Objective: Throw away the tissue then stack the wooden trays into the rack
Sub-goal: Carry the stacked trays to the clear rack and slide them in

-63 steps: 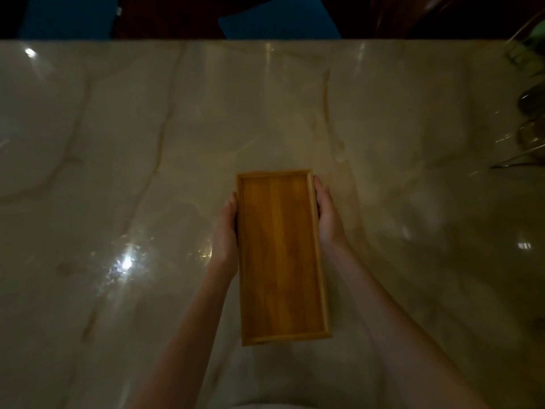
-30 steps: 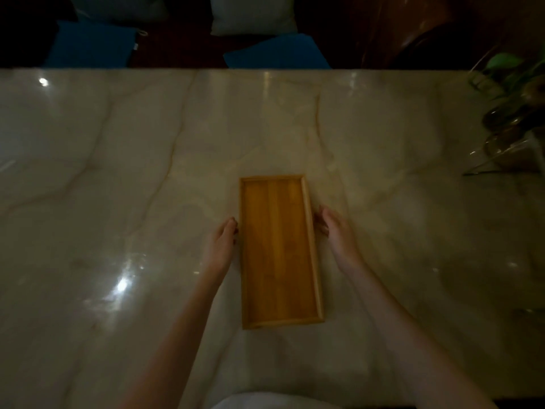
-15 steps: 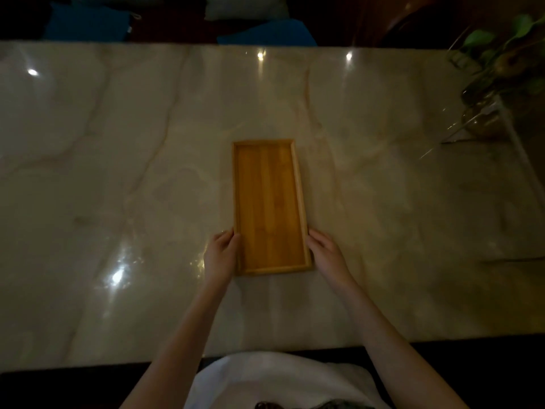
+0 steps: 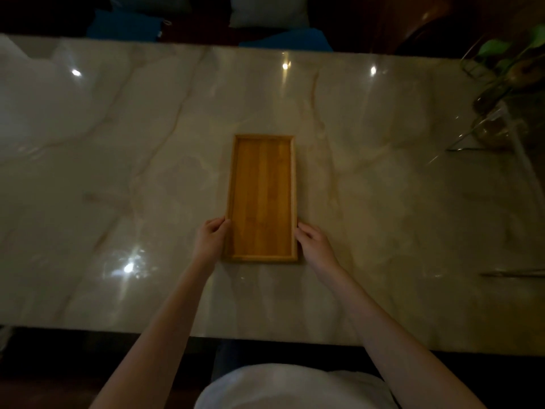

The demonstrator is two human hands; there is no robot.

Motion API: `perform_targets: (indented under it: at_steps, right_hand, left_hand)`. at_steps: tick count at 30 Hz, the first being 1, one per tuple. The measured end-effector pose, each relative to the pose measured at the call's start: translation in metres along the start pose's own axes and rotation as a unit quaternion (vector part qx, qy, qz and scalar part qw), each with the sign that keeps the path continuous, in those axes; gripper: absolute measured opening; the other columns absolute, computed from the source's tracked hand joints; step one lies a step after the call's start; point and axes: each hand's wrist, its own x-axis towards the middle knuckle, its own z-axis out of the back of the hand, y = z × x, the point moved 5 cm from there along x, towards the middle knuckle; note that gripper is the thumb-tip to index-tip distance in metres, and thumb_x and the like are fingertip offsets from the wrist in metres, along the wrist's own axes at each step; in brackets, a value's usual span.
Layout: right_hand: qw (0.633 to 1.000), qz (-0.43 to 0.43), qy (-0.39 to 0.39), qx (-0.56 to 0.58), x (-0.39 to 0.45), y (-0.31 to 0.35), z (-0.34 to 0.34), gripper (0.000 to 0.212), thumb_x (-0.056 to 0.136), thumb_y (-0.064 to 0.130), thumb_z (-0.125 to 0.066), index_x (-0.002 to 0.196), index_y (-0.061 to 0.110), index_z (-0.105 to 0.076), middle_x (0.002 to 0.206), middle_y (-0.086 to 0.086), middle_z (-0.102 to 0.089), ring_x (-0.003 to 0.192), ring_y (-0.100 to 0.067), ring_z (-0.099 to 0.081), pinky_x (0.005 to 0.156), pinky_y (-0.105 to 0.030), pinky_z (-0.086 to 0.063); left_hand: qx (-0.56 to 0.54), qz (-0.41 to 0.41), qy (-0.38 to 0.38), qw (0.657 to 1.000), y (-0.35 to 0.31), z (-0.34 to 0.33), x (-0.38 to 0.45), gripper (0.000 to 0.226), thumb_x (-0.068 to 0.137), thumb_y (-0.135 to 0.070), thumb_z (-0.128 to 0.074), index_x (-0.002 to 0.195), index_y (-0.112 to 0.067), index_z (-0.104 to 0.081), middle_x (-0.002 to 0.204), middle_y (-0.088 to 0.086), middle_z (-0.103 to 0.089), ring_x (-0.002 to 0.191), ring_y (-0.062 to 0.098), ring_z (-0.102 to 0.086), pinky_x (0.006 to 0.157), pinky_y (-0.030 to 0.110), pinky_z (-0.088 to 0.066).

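Observation:
One empty wooden tray (image 4: pixel 262 196) lies flat on the marble table (image 4: pixel 118 172), its long side pointing away from me. My left hand (image 4: pixel 211 239) rests against the tray's left side near the close corner, fingers curled on the rim. My right hand (image 4: pixel 314 246) presses the right side near the other close corner. No tissue shows in this view. No rack can be made out either.
A green plant in a glass vessel (image 4: pixel 501 84) stands at the table's far right. Blue cushions (image 4: pixel 126 25) and a pale one (image 4: pixel 265 13) sit beyond the far edge. The near table edge (image 4: pixel 265 340) runs just in front of my body.
The tray was set down flat on the table. My hands slid from its far half back along the sides to the near corners, and the view pulled back from the table.

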Motion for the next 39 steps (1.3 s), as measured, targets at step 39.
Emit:
perform_targets:
  at_steps: [39]
  right_hand:
    - [0.983,0.092,-0.026,0.159,-0.035,0.113,0.195,0.033,0.087,0.012,-0.05,0.073,0.032,-0.073,0.067,0.012,-0.074,0.068,0.0,-0.067,0.054,-0.012,-0.051]
  left_hand:
    - [-0.145,-0.121,0.151,0.97,-0.187,-0.1,-0.061,0.01,0.082,-0.018,-0.061,0.076,-0.022,-0.068,0.072,-0.009,-0.072,0.068,0.003,-0.069,0.053,0.014,-0.053]
